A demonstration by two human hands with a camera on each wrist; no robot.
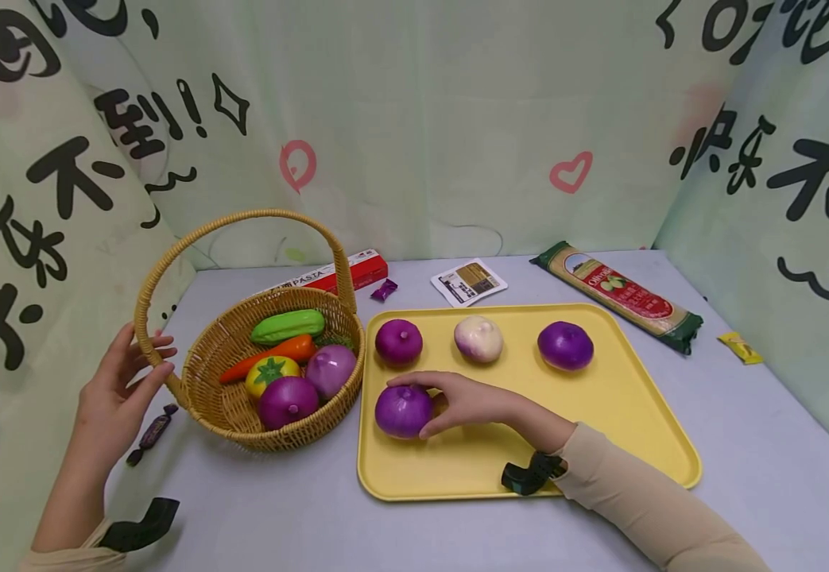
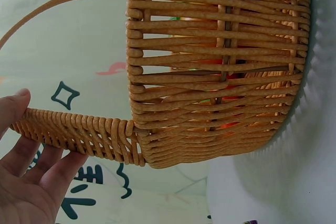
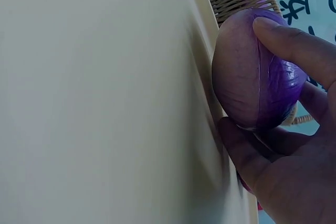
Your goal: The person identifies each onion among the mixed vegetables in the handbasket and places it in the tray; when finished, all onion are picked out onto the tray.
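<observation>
My left hand (image 1: 117,401) grips the upright lower part of the handle (image 1: 144,298) of a wicker basket (image 2: 215,72), thumb on one side and fingers on the other. Over the left part of a yellow tray (image 1: 564,429), my right hand (image 1: 471,400) holds a shiny purple onion (image 1: 401,413) between thumb and fingers. The right wrist view shows this onion (image 3: 257,69) close to the tray surface. Two purple onions (image 1: 288,403), a yellow-green tomato (image 1: 269,372), a carrot (image 1: 264,359) and a green cucumber-like vegetable (image 1: 288,326) lie in the basket.
Along the tray's back lie a purple onion (image 1: 398,342), a white-purple onion (image 1: 478,339) and another purple onion (image 1: 566,345). Behind are a red pasta box (image 1: 367,272), a white packet (image 1: 469,282) and a pasta bag (image 1: 617,295). Wrapped candies (image 1: 152,434) lie around.
</observation>
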